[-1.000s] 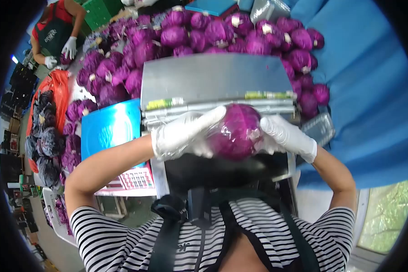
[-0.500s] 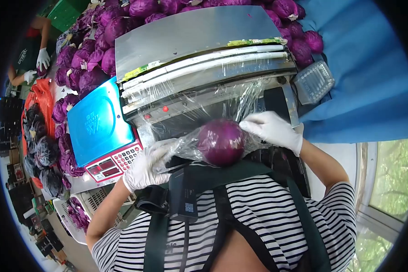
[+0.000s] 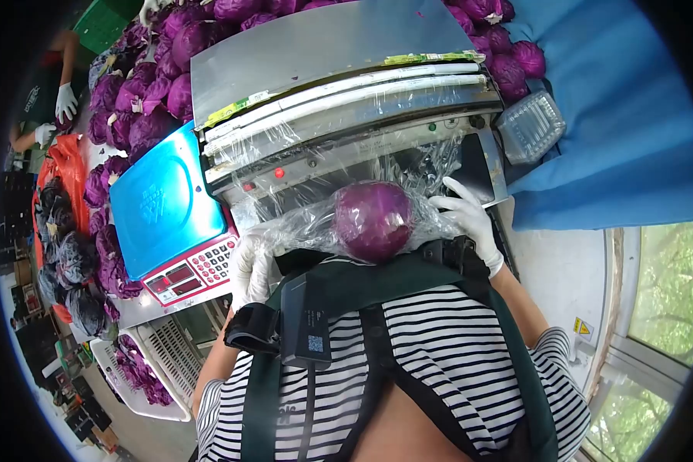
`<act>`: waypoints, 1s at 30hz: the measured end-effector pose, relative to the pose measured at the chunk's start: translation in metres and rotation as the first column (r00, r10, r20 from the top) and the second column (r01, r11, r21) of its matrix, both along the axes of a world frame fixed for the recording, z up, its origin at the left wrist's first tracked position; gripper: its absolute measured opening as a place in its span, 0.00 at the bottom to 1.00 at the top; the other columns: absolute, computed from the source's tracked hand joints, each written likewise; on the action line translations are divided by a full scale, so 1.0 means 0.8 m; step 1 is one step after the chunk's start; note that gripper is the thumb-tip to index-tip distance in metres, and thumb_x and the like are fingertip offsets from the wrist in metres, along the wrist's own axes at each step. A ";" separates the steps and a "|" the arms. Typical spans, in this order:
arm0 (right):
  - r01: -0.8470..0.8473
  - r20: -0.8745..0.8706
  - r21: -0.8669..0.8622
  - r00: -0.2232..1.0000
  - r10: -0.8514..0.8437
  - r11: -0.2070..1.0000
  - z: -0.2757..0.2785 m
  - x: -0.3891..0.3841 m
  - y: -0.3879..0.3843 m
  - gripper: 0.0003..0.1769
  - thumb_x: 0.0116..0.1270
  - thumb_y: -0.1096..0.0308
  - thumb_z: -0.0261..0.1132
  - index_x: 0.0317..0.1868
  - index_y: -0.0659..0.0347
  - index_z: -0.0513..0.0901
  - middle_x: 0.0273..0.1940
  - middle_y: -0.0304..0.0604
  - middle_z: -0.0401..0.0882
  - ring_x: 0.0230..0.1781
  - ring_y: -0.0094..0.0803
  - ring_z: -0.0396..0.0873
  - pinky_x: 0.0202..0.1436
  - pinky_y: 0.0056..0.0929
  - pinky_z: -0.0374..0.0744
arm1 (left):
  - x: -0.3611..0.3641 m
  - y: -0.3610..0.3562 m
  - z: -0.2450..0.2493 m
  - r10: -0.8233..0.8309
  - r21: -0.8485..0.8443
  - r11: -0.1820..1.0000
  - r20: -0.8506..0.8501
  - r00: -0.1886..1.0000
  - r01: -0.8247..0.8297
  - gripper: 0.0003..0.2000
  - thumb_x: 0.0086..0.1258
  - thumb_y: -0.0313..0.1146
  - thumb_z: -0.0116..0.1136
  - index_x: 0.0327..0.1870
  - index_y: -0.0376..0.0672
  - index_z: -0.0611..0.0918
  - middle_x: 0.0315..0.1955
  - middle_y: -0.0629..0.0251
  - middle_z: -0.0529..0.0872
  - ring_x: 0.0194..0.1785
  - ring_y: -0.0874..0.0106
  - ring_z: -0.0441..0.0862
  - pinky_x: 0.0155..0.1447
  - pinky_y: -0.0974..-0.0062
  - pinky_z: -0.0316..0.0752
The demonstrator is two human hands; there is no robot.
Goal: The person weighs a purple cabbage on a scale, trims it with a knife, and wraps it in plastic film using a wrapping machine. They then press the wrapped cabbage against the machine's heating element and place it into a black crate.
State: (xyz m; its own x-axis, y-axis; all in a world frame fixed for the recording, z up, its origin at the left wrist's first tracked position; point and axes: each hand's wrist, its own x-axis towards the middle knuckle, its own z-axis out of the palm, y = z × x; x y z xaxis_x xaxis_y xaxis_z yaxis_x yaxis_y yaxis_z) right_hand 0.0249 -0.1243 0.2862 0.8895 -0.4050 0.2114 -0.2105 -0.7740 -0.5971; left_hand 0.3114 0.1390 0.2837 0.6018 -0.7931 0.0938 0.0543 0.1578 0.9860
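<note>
A round purple cabbage point(image 3: 373, 221) lies wrapped in clear plastic film point(image 3: 304, 219), close in front of my body at the wrapping machine. My left hand point(image 3: 251, 269), in a white glove, is closed on the gathered film on the cabbage's left side. On the right, my gloved right hand point(image 3: 470, 221) has its fingers stretched and apart, beside the cabbage and against the film's right end. More film runs from the cabbage up toward the white rollers point(image 3: 346, 104) of the wrapping machine point(image 3: 323, 58).
A blue-topped weighing scale point(image 3: 165, 204) stands left of the machine. Purple cabbages point(image 3: 150, 131) are piled behind and to the left. A clear plastic tray point(image 3: 531, 127) lies right, by a blue cloth point(image 3: 616, 154). White crates point(image 3: 169, 354) sit lower left. A co-worker's gloved hand point(image 3: 65, 102) shows far left.
The wrapped cabbage has shifted slightly up in view. My left hand has turned, fingers pointing up, with film drawn to it. My right hand has moved right and its fingers have spread.
</note>
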 end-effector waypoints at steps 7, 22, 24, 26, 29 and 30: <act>0.046 0.204 0.862 0.880 -0.429 0.505 0.042 0.021 0.021 0.14 0.69 0.58 0.59 0.34 0.63 0.77 0.36 0.42 0.79 0.48 0.35 0.74 0.54 0.31 0.70 | -0.017 -0.052 0.038 0.300 0.115 0.953 -0.501 0.812 -0.281 0.12 0.68 0.42 0.58 0.42 0.43 0.77 0.36 0.72 0.79 0.38 0.78 0.75 0.42 0.78 0.69; 0.606 0.106 0.325 0.739 -0.665 0.726 0.015 0.072 0.011 0.21 0.61 0.64 0.70 0.19 0.62 0.67 0.16 0.35 0.64 0.17 0.26 0.59 0.22 0.26 0.63 | 0.010 -0.065 0.014 0.014 0.327 0.804 0.826 0.564 -0.498 0.16 0.66 0.36 0.61 0.18 0.41 0.74 0.12 0.61 0.72 0.16 0.67 0.72 0.24 0.69 0.67; 0.621 0.065 0.002 0.782 -0.620 0.784 -0.001 0.086 0.003 0.17 0.60 0.59 0.70 0.23 0.59 0.73 0.17 0.46 0.66 0.16 0.32 0.66 0.24 0.32 0.69 | 0.008 -0.084 0.016 -0.125 0.280 0.826 0.937 0.325 -0.489 0.15 0.67 0.39 0.58 0.20 0.45 0.75 0.15 0.58 0.78 0.20 0.57 0.78 0.24 0.64 0.70; 0.500 0.064 -0.285 0.861 -0.504 0.818 -0.006 0.116 0.002 0.17 0.60 0.58 0.67 0.24 0.57 0.71 0.19 0.46 0.71 0.20 0.42 0.74 0.24 0.35 0.72 | 0.003 -0.106 0.015 -0.199 0.283 0.866 0.951 0.235 -0.412 0.10 0.62 0.35 0.56 0.20 0.47 0.76 0.14 0.60 0.77 0.19 0.60 0.79 0.24 0.64 0.72; 0.336 0.196 -0.312 0.938 -0.286 0.889 -0.017 0.144 -0.003 0.13 0.58 0.63 0.66 0.26 0.56 0.69 0.23 0.45 0.73 0.23 0.42 0.77 0.24 0.36 0.72 | -0.013 -0.148 -0.002 -0.226 0.263 0.939 0.958 0.177 -0.222 0.02 0.55 0.32 0.55 0.25 0.47 0.79 0.17 0.61 0.80 0.22 0.62 0.80 0.27 0.65 0.73; 0.320 0.200 -0.187 0.938 -0.283 0.929 -0.001 0.145 -0.001 0.12 0.55 0.67 0.66 0.26 0.57 0.68 0.24 0.44 0.74 0.25 0.43 0.77 0.25 0.36 0.73 | -0.014 -0.156 -0.003 -0.139 0.180 0.967 0.965 0.221 -0.179 0.03 0.57 0.32 0.56 0.28 0.46 0.80 0.19 0.61 0.80 0.23 0.62 0.80 0.27 0.66 0.73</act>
